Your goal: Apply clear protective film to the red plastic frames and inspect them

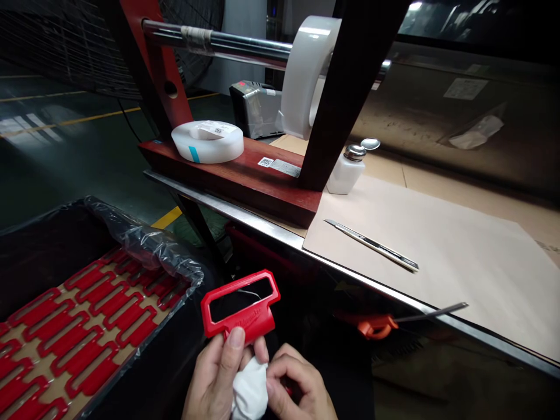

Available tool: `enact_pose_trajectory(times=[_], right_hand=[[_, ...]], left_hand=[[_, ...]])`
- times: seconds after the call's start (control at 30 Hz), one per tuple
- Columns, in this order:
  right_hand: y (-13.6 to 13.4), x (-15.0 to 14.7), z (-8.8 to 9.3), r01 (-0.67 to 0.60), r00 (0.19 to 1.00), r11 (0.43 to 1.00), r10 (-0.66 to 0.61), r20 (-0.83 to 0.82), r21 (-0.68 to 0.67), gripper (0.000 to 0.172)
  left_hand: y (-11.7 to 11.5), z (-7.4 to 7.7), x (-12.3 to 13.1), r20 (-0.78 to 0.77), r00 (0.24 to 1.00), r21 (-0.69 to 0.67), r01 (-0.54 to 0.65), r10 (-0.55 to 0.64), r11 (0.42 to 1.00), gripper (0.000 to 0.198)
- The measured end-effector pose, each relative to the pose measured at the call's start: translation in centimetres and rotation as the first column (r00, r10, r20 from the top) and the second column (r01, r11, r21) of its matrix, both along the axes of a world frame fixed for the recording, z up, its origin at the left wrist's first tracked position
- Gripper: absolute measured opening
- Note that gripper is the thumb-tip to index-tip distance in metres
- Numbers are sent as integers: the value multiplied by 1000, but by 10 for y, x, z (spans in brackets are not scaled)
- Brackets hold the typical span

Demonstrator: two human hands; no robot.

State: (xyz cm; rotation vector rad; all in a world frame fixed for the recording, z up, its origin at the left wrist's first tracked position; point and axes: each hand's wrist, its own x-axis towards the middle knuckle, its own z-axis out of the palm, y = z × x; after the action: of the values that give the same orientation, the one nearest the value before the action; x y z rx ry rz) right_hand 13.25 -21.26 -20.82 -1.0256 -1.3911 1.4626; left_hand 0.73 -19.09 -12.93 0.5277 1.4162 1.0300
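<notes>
A red plastic part [249, 321] with a long window in its upper half is held up in front of me. Thumb and fingers of my left hand [216, 376] are closed on its lower edge. A bunched white cloth [250, 389] lies between both hands, just below the part. My right hand [301, 382] has its fingers curled and pinched at the cloth's right side. A small bit of red shows inside the right hand's curl; I cannot make out what it is.
A black-lined bin [166, 251] at left holds rows of similar red parts [105, 303]. On the bench lie a craft knife [371, 245], a white pump bottle [345, 175] and a wooden stand [245, 181] with tape rolls [301, 76]. An orange-handled tool [378, 326] juts over the metal edge.
</notes>
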Motion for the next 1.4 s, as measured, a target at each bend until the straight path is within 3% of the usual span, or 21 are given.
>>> enact_pose_trajectory(times=[0.13, 0.3, 0.4, 0.53, 0.67, 0.8, 0.9, 1.0, 1.1, 1.17, 1.4], right_hand=[[-2, -1, 14, 180, 984, 980, -181, -6, 82, 15], [-1, -1, 21, 174, 979, 959, -194, 68, 224, 9], [1, -6, 20, 210, 961, 932, -252, 113, 296, 22], [1, -22, 19, 202, 972, 921, -229, 46, 332, 31], [-2, -31, 16, 214, 975, 936, -223, -2, 281, 6], [-4, -20, 15, 215, 974, 947, -226, 20, 237, 15], [-3, -12, 19, 205, 978, 978, -206, -23, -20, 20], [-3, -16, 21, 217, 913, 896, -327, -244, -388, 39], [-3, -26, 23, 137, 806, 833, -409, -428, -537, 45], [-3, -32, 23, 127, 796, 822, -419, -437, -555, 45], [-4, -37, 27, 231, 811, 872, -417, -410, -431, 30]], left_hand=[[2, -6, -5, 5, 999, 20, 50, -50, 999, 55], [6, -17, -15, 5, 997, 71, 73, -74, 995, 49], [5, -24, -20, -43, 997, 108, 74, -69, 991, 49], [2, -28, -21, -72, 994, 124, 91, -83, 988, 47], [3, -28, -21, -95, 990, 167, 116, -101, 979, 47], [7, -31, -26, -134, 986, 195, 122, -97, 973, 46], [8, -36, -30, -169, 979, 209, 147, -112, 967, 41], [10, -40, -31, -166, 981, 231, 141, -104, 963, 39], [13, -42, -29, -213, 974, 273, 137, -79, 952, 41], [14, -42, -27, -241, 967, 261, 149, -85, 954, 47], [8, -41, -25, -341, 920, 177, 265, -193, 948, 52]])
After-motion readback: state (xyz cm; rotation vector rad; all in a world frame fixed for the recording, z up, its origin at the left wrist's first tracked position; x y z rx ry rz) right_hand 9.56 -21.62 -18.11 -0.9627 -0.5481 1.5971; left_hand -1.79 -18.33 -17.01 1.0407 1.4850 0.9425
